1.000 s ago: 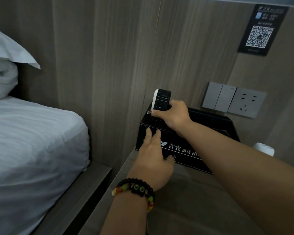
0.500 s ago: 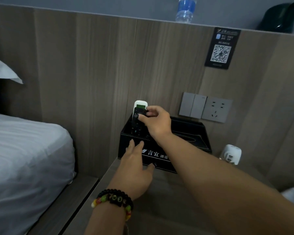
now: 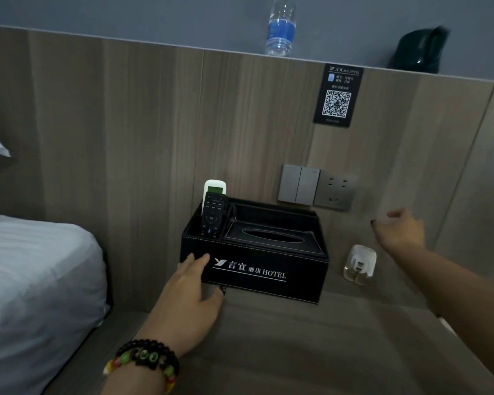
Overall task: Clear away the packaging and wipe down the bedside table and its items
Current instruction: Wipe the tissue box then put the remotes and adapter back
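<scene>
The black leather-look organiser box (image 3: 254, 263) stands at the back of the grey wood-grain bench (image 3: 297, 352), close against the wall panel, with a black remote (image 3: 214, 216) and a white remote (image 3: 214, 189) upright in its left slot. The left hand (image 3: 193, 292) rests flat, fingers straight, on the box's front left corner; the right hand (image 3: 398, 232) hangs loosely curled and holding nothing, well off to the right. A push from that corner could skew the box or tip the tall remotes, and a careless right-hand sweep might knock the small white plug-in device (image 3: 360, 263) nearby. The box front reads "言宜 酒店 HOTEL"; the black QR placard (image 3: 338, 95) carries the same logo, its finer print unreadable.
</scene>
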`<state>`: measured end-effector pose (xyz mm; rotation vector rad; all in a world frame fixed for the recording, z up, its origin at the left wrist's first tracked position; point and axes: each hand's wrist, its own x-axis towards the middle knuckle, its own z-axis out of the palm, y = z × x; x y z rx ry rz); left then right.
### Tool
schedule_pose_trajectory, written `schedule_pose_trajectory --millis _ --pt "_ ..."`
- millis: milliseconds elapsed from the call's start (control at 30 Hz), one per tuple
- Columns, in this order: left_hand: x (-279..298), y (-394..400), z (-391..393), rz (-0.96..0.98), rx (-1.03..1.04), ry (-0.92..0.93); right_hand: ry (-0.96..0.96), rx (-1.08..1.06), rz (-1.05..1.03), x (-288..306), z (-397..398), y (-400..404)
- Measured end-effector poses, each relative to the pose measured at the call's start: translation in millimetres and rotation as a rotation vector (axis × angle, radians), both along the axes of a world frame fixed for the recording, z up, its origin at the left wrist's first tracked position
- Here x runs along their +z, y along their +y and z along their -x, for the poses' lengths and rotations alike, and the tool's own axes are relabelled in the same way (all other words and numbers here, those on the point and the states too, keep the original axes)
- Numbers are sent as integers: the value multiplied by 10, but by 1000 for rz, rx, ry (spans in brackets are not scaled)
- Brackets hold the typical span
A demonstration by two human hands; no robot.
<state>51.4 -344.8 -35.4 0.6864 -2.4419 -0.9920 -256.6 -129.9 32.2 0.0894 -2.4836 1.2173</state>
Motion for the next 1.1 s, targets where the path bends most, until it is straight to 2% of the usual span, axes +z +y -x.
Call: schedule_pose_trajectory --millis 133,300,400,533,633,700,800,900,1100 --pt "4 -4 34 10 0 7 -155 -2 -100 -321 93 1" --pt "19 48 115 5 -10 1 -159 169 -186 -541 41 -242" --pt "26 92 161 17 -21 10 -117 165 -268 -574 27 -287" --pt "61 148 178 28 -25 63 -72 136 -15 -477 -108 -234" --pt "86 203 192 28 -34 150 57 230 134 -294 -368 -211" --pt "109 269 205 -2 -67 241 139 333 137 -172 -552 -216" --pt "143 363 242 -65 -111 380 273 416 26 5 -749 -247" --pt "151 422 279 -104 -109 458 289 416 -66 61 -768 -267" --pt "137 371 284 -134 -111 486 328 381 240 207 -916 -325"
